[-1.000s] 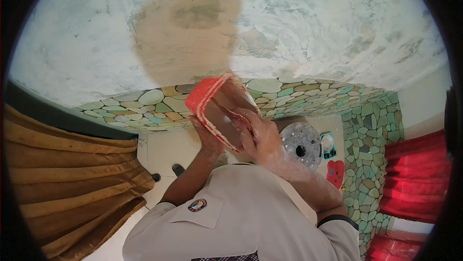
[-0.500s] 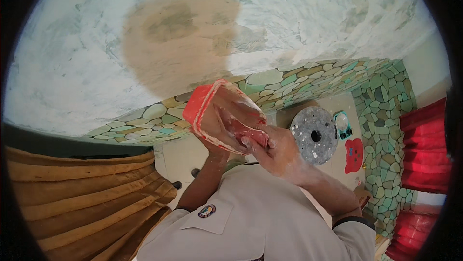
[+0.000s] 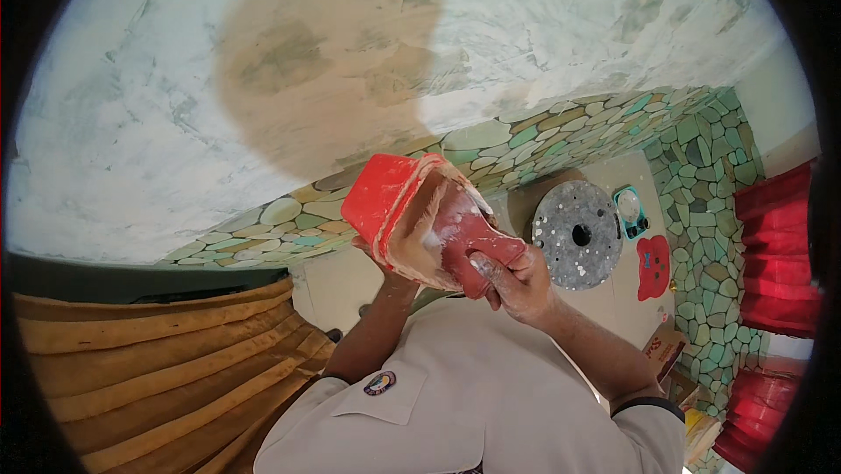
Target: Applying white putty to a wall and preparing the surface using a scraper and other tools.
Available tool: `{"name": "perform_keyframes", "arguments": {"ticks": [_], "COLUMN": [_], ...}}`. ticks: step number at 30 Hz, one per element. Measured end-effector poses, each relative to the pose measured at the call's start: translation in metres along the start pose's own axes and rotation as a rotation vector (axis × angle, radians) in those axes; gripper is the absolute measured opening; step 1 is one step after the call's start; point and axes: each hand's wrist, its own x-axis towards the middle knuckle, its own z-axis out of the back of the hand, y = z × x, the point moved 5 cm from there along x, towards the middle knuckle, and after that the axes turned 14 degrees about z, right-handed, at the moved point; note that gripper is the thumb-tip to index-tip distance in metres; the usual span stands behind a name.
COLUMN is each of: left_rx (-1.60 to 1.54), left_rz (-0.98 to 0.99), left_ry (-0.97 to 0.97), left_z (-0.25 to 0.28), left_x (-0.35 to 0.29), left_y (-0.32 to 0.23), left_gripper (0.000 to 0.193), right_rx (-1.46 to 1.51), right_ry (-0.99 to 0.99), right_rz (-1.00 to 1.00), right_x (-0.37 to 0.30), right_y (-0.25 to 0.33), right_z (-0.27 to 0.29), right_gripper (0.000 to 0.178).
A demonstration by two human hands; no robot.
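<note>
Head view: slanting up-left, the dusty right hand [image 3: 519,285] grips a dull-red scraper [image 3: 466,242] partly inside the boxy, crust-rimmed red tub [image 3: 377,198] just left of it; the left hand [image 3: 384,269], partly hidden, clasps the tub.

A red box-shaped tub [image 3: 375,200], rim crusted with pale residue, is tilted at frame centre, mouth facing right. A dull-red flat scraper [image 3: 464,233], smeared white, overlaps the mouth, outer end toward lower right.
</note>
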Motion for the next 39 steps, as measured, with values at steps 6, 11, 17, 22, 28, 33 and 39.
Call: {"name": "perform_keyframes", "arguments": {"ticks": [6,11,17,22,28,33,39], "left_rx": [0.024,0.211,0.227,0.149,0.155,0.038,0.071], "left_rz": [0.021,0.045,0.048,0.114,0.142,0.193,0.245], "left_ry": [0.090,-0.179,-0.192,-0.063,-0.028,0.126,0.059], "left_z": [-0.002,-0.027,-0.107,-0.140,-0.172,-0.161,-0.159], "left_x": [0.019,0.030,0.054,0.071,0.099,0.117,0.159], "left_y": [0.026,0.048,0.068,0.111,0.151,0.191,0.247], "left_gripper": [0.097,0.093,0.089,0.083,0.072,0.074,0.072], "right_rx": [0.016,-0.131,0.173,0.379,0.341,0.250,0.145], "right_ry": [-0.120,-0.044,-0.307,-0.485,-0.634,-0.613,-0.671], "right_rz": [0.029,0.211,0.053,0.140,0.186,0.341,0.362], "right_x": [-0.015,-0.026,-0.029,-0.034,-0.041,-0.043,-0.050], "right_y": [-0.001,0.018,0.018,0.042,0.042,0.032,0.044], "right_z": [0.020,0.047,0.090,0.121,0.177,0.216,0.263], "right_gripper": [0.019,0.018,0.017,0.017,0.016,0.017,0.019]}}
